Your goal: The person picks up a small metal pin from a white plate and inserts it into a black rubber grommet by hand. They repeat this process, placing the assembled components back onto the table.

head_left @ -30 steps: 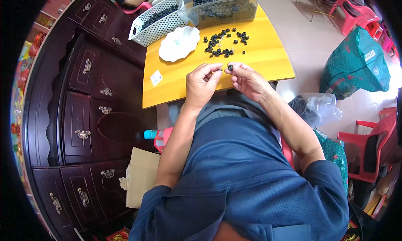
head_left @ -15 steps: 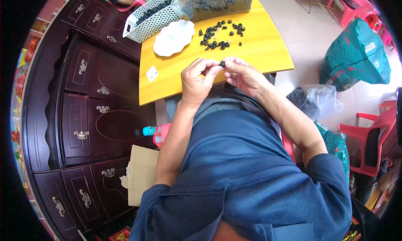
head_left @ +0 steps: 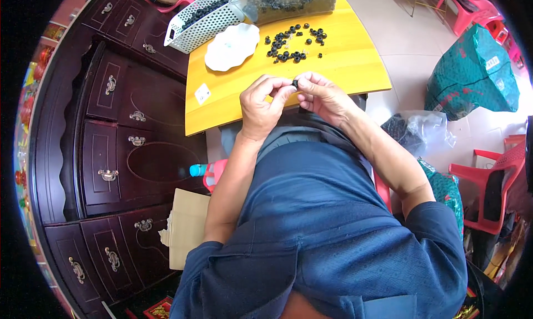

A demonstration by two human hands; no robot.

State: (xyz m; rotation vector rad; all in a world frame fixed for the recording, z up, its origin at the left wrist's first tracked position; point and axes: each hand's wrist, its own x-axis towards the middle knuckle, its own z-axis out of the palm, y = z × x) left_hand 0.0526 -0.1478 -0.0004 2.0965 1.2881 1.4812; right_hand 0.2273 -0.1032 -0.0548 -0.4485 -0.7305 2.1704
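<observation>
Black bead [head_left: 295,83] sits between the two hands, above the table near the middle of its near edge. Left hand [head_left: 260,107] and right hand [head_left: 327,100] meet at it from either side, each with thumb and forefinger pinched narrow on it; neither is clearly nearer. It is too small to tell its long axis, or whether it is one piece or two. Loose beads [head_left: 297,57] lie beyond the fingertips, farther in on the table [head_left: 344,69]. Left of them is the plate [head_left: 232,47]; the basket [head_left: 202,29] and tub [head_left: 288,11] stand toward the far edge.
</observation>
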